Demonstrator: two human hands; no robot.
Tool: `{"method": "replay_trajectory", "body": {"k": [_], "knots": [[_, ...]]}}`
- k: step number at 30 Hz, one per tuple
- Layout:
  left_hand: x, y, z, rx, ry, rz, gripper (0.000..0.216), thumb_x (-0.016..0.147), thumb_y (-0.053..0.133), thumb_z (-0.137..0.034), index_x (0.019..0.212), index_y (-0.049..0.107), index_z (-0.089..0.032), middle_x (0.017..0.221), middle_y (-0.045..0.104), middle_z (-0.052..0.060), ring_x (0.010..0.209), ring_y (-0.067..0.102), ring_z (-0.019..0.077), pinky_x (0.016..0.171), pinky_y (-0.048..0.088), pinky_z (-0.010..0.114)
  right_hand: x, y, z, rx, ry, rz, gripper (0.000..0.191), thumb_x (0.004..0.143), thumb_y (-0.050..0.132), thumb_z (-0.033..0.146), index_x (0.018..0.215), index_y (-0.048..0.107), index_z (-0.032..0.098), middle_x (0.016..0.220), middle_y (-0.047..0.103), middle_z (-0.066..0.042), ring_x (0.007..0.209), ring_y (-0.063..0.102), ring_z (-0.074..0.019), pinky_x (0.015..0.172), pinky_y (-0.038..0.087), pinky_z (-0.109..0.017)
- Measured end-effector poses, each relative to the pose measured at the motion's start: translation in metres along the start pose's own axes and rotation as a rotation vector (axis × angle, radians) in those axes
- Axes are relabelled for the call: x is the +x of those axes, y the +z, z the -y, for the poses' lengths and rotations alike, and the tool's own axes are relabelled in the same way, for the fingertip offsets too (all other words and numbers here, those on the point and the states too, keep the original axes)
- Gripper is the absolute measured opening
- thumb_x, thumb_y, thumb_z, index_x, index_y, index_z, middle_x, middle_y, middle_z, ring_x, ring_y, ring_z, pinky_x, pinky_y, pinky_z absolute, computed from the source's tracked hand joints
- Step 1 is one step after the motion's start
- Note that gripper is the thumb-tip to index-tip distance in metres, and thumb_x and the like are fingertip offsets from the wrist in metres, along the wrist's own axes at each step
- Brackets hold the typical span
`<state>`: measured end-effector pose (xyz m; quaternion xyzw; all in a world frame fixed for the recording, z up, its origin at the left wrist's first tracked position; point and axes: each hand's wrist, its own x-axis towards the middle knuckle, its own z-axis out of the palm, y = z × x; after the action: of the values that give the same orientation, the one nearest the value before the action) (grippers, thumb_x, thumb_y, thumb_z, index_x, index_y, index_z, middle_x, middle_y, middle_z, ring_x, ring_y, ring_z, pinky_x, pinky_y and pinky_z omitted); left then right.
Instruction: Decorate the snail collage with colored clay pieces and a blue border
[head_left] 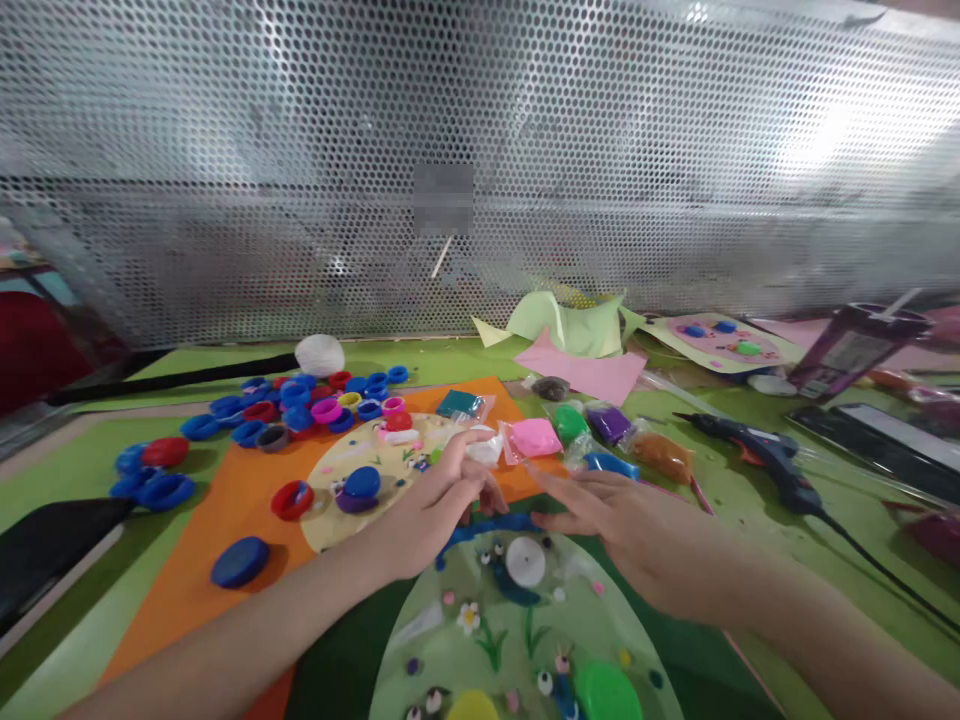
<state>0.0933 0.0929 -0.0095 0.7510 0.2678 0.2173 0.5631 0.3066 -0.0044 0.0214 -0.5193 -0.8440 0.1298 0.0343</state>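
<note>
Head view shows us our two hands over a pale green oval card (420, 650), near the middle of the scene on a dark green sheet (330, 640). A blue clay strip (491, 526) runs along the card's far edge. Our left hand (442, 495) is half curled at the strip's left part; we cannot tell whether its fingers pinch anything. Our right hand (622, 520) is loosely spread, with nothing visible in its grasp, its fingertips at the strip's right end. Just nearer, a white cap (525, 562) sits against a blue clay body (511, 588). Beyond our hands we see a pink clay packet (534, 437); far left, heaped bottle caps (298, 395); to the right, a glue gun (772, 450).
</note>
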Motion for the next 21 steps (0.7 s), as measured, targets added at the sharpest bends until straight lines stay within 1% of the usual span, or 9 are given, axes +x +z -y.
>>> {"method": "replay_trajectory", "body": {"k": [3,5,7,10,12,13,15,18,21], "knots": [[-0.001,-0.002,0.000,0.008,0.017,0.036,0.035,0.093,0.028,-0.020,0.128,0.027,-0.020,0.087,0.062,0.003,0.083,0.055,0.0196,0.072,0.040,0.032,0.001,0.002,0.005,-0.076,-0.023,0.049,0.080,0.066,0.044,-0.003,0.142,0.022,0.008,0.132,0.049,-0.018,0.121,0.045,-0.0306,0.093,0.044,-0.045],[-0.001,-0.001,0.000,0.034,0.018,0.038,0.037,0.094,0.027,-0.020,0.131,0.024,-0.021,0.092,0.062,0.003,0.085,0.055,0.0198,0.074,0.039,0.032,0.000,0.001,0.005,-0.078,-0.043,0.028,0.076,0.067,0.044,-0.003,0.141,0.026,0.006,0.131,0.049,-0.019,0.121,0.045,-0.0301,0.095,0.042,-0.044],[-0.001,0.000,-0.001,0.065,0.025,0.044,0.039,0.093,0.026,-0.019,0.132,0.021,-0.021,0.097,0.062,0.004,0.088,0.055,0.0202,0.076,0.039,0.033,-0.002,-0.002,0.003,-0.028,-0.037,-0.039,0.074,0.072,0.041,-0.002,0.142,0.024,0.012,0.130,0.052,-0.014,0.120,0.046,-0.0279,0.095,0.042,-0.044],[-0.001,0.002,-0.004,0.135,0.050,0.071,0.039,0.093,0.026,-0.017,0.131,0.021,-0.021,0.097,0.061,0.005,0.091,0.055,0.0203,0.081,0.038,0.033,-0.002,-0.002,-0.004,0.103,0.004,-0.138,0.066,0.085,0.037,0.006,0.144,0.016,0.025,0.126,0.057,-0.005,0.114,0.051,-0.0242,0.090,0.045,-0.042],[-0.001,0.003,-0.005,0.200,0.075,0.090,0.040,0.093,0.026,-0.016,0.132,0.020,-0.021,0.097,0.060,0.004,0.093,0.054,0.0204,0.085,0.036,0.034,0.002,0.003,-0.008,0.182,0.051,-0.164,0.061,0.089,0.044,0.017,0.143,0.019,0.029,0.123,0.059,-0.004,0.113,0.052,-0.0249,0.088,0.046,-0.042],[-0.001,0.004,-0.004,0.229,0.084,0.092,0.040,0.092,0.026,-0.016,0.132,0.020,-0.021,0.098,0.060,0.004,0.094,0.054,0.0205,0.086,0.035,0.035,0.006,0.007,-0.010,0.210,0.073,-0.149,0.062,0.087,0.050,0.020,0.142,0.022,0.028,0.123,0.058,-0.004,0.114,0.051,-0.0258,0.089,0.046,-0.042],[-0.001,0.004,-0.002,0.262,0.092,0.076,0.041,0.092,0.026,-0.016,0.132,0.019,-0.021,0.099,0.059,0.005,0.095,0.054,0.0210,0.088,0.035,0.036,0.013,0.016,-0.012,0.239,0.101,-0.155,0.064,0.082,0.061,0.022,0.138,0.032,0.025,0.123,0.058,-0.007,0.113,0.051,-0.0264,0.088,0.046,-0.040],[-0.001,0.005,0.003,0.270,0.082,0.048,0.043,0.091,0.026,-0.016,0.133,0.019,-0.020,0.095,0.060,0.005,0.093,0.055,0.0213,0.088,0.035,0.037,0.022,0.026,-0.013,0.240,0.108,-0.189,0.064,0.077,0.066,0.023,0.135,0.039,0.020,0.123,0.057,-0.010,0.111,0.052,-0.0252,0.090,0.044,-0.037],[0.000,0.005,0.005,0.263,0.080,0.042,0.043,0.092,0.026,-0.017,0.134,0.020,-0.020,0.094,0.061,0.004,0.092,0.056,0.0209,0.087,0.037,0.036,0.027,0.030,-0.013,0.240,0.115,-0.219,0.063,0.075,0.068,0.022,0.132,0.043,0.017,0.120,0.058,-0.013,0.109,0.053,-0.0260,0.090,0.043,-0.037]]}}
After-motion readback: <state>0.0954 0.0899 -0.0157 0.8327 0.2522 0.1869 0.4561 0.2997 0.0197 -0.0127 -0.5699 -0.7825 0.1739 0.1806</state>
